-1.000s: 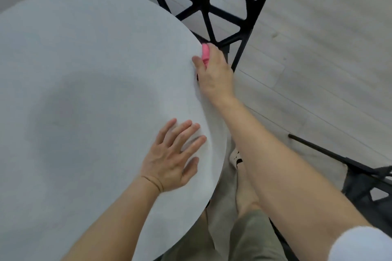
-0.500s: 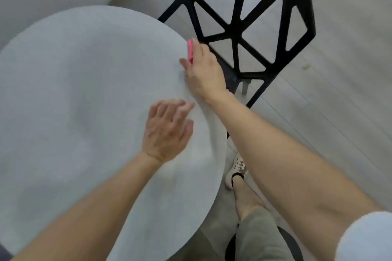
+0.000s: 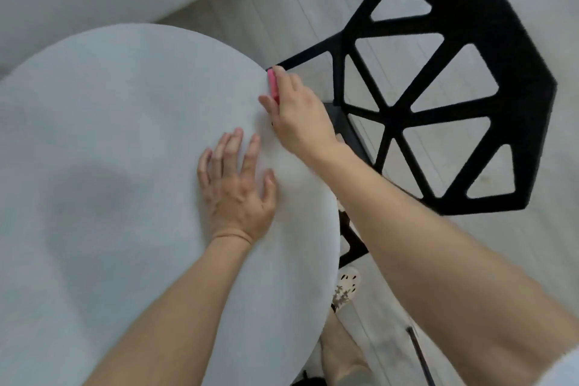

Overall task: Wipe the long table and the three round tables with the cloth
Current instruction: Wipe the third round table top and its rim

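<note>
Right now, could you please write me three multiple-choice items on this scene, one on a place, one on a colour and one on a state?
1. Where is the cloth?
A. at the round table's far right edge
B. in the table's middle
C. hanging off the near edge

2. What colour is the chair beside the table?
A. white
B. black
C. pink

3. How does the left hand lie?
A. gripping the cloth
B. on the tabletop, fingers spread
C. in a fist off the table

Answers:
1 A: the right hand pinches the cloth against the rim there.
2 B: its open frame is black.
3 B: its fingers are apart and hold nothing.
</note>
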Motion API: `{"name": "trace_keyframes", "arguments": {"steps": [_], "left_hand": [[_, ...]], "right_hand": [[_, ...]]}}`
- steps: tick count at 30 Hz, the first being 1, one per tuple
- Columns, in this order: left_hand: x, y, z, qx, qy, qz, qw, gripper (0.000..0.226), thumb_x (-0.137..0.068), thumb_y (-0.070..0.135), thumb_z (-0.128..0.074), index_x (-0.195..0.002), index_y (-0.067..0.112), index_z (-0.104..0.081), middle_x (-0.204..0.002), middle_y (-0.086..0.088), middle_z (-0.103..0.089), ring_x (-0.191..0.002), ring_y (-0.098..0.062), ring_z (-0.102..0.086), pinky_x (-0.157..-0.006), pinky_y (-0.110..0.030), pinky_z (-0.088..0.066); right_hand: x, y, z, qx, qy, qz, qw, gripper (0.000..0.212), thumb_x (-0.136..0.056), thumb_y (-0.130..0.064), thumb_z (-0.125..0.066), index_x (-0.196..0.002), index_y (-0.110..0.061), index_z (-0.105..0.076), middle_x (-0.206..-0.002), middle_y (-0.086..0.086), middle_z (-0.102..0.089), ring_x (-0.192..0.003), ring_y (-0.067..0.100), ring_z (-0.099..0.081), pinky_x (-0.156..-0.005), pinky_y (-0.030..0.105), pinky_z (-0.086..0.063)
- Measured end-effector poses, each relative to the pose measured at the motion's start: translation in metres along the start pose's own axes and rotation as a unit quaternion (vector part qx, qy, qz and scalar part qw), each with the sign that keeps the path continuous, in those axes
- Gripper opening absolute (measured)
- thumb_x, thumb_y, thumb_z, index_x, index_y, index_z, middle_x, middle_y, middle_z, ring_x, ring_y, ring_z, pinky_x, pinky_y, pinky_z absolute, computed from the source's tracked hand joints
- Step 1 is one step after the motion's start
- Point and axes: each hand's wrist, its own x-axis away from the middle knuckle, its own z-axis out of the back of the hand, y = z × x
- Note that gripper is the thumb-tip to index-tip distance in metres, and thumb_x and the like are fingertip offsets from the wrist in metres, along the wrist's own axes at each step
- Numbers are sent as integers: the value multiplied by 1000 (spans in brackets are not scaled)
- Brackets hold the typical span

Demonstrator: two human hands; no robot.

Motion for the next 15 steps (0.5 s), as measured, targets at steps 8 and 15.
{"name": "trace_keyframes", "arguments": {"steps": [8,15], "left_hand": [[-1,2,0,4,5,8,1000,61,-98,37,-58,-156,17,-57,-165,-12,-48,-154,-35,-44,-126,-61,-30],[-3,5,-5,16,3,17,1000,61,-98,37,-61,-154,14,-58,-165,-11,-48,-155,-34,-43,-127,-61,-29]], "right_hand": [[65,10,-1,79,19,46,996,65,-116,-37,-39,-171,-7,-25,-178,16,-24,-165,36,-22,-127,53,-35],[67,22,15,107,-20,105,988,62,-116,-27,-41,-173,-11,-21,-182,9,-13,-169,26,-6,-135,55,-13]]}}
